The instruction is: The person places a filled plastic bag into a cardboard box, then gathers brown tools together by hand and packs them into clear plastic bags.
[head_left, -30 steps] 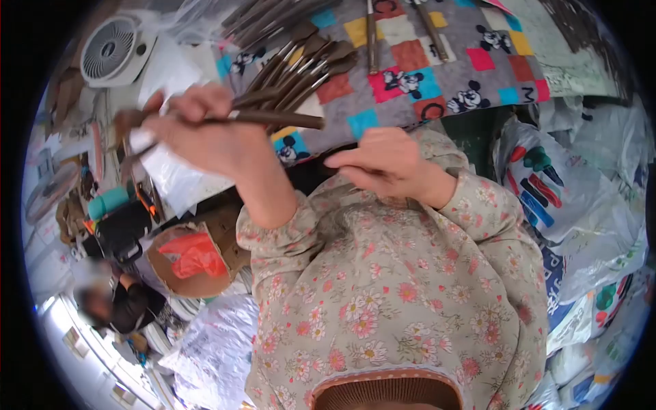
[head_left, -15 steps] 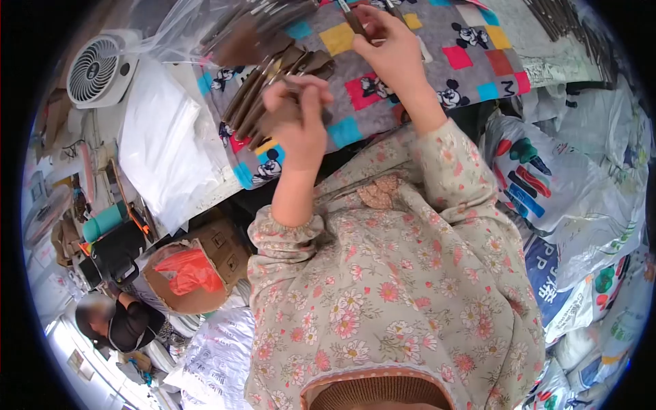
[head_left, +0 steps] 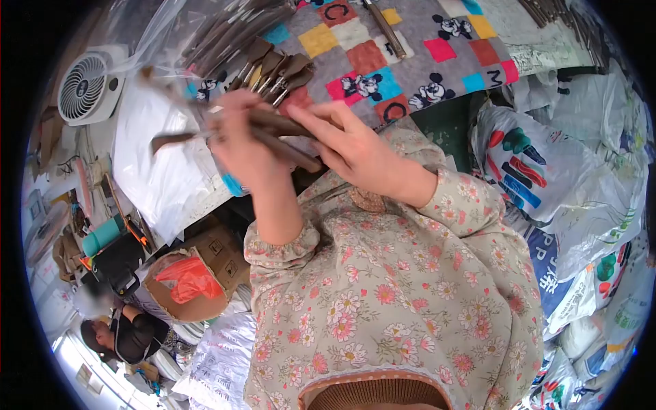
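My right hand (head_left: 362, 152) has joined my left hand (head_left: 247, 147), so both attend the brushes (head_left: 299, 157). Left fingers grip these; right, I cannot tell.

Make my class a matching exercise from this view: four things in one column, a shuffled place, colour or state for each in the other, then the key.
Column one
1. Fan
2. Cardboard box
3. The person's left hand
4. Patterned cloth

Column two
A. Closed around brown-handled brushes
B. Grey, with coloured squares
C. Open, with a red plastic bag inside
D. White, at the upper left of the view

Right pairs: 1-D, 2-C, 3-A, 4-B
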Available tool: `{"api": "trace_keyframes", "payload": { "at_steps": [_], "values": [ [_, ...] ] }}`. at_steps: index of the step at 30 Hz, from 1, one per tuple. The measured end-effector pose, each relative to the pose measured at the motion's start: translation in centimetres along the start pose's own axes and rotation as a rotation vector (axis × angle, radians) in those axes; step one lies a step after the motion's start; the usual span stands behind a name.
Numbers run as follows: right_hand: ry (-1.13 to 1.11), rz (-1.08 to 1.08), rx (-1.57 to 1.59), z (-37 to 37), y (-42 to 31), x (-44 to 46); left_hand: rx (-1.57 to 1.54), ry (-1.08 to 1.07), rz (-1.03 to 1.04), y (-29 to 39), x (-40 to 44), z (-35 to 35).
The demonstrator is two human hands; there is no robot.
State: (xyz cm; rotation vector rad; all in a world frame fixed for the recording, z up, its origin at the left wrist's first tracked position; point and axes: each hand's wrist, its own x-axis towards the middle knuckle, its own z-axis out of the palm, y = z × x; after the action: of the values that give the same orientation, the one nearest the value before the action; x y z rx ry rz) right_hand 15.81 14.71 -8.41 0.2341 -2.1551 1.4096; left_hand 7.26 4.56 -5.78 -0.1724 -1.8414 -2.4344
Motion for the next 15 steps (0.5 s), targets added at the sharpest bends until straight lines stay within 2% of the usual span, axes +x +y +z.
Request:
{"api": "trace_keyframes", "payload": {
  "at_steps": [1, 3, 4, 5, 6, 7, 8, 9, 10, 11, 12, 13, 14, 15],
  "values": [
    [0.004, 0.003, 0.001, -0.5, 0.6, -0.8, -0.03, 0.075, 0.026, 1.1, 0.4, -0.5],
    [-0.331, -0.018, -0.17, -2.0, 2.6, -2.9, -0.14, 0.205, 0.197, 3.8, 2.0, -2.1],
    [-0.209, 0.008, -0.115, -2.3, 3.4, -3.0, -0.293, 0.046, 0.172, 4.8, 2.7, -3.8],
    [-0.104, -0.031, -0.232, -3.2, 3.7, -2.1, -0.439, -0.106, 0.147, 5.7, 2.8, -5.1],
    [-0.001, -0.073, -0.34, -4.4, 3.8, -0.5, -0.308, -0.119, 0.114, 6.0, 1.5, -4.8],
    [0.133, -0.111, -0.455, -5.6, 4.3, 1.6, -0.043, -0.182, 0.04, 5.6, -0.5, -4.8],
    [0.245, -0.068, -0.542, -6.7, 5.2, 3.3, 0.1, -0.157, -0.154, 5.0, -3.1, -5.2],
    [0.351, -0.143, -0.618, -7.6, 5.8, 5.4, 0.15, -0.332, -0.085, 2.5, -4.5, -6.6],
    [0.308, 0.038, -0.813, -8.2, 7.1, 6.2, -0.1, -0.308, -0.369, 1.4, -7.1, -7.0],
    [0.219, 0.075, -0.889, -8.8, 7.9, 7.0, -0.336, -0.298, -0.609, 1.8, -9.1, -5.9],
    [0.128, 0.115, -0.969, -9.2, 8.5, 7.5, -0.257, -0.31, -0.805, 0.6, -11.2, -7.0],
    [0.129, 0.112, -0.965, -9.3, 9.0, 7.7, 0.048, -0.531, -0.953, 1.1, -11.9, -7.3],
    [0.039, 0.359, -0.908, -9.4, 9.5, 7.9, -0.269, -0.741, -0.889, -0.1, -13.2, -8.2],
    [-0.062, 0.598, -0.844, -9.1, 9.5, 8.2, -0.28, -0.724, -0.882, -0.1, -13.4, -8.2]
  ]
}}
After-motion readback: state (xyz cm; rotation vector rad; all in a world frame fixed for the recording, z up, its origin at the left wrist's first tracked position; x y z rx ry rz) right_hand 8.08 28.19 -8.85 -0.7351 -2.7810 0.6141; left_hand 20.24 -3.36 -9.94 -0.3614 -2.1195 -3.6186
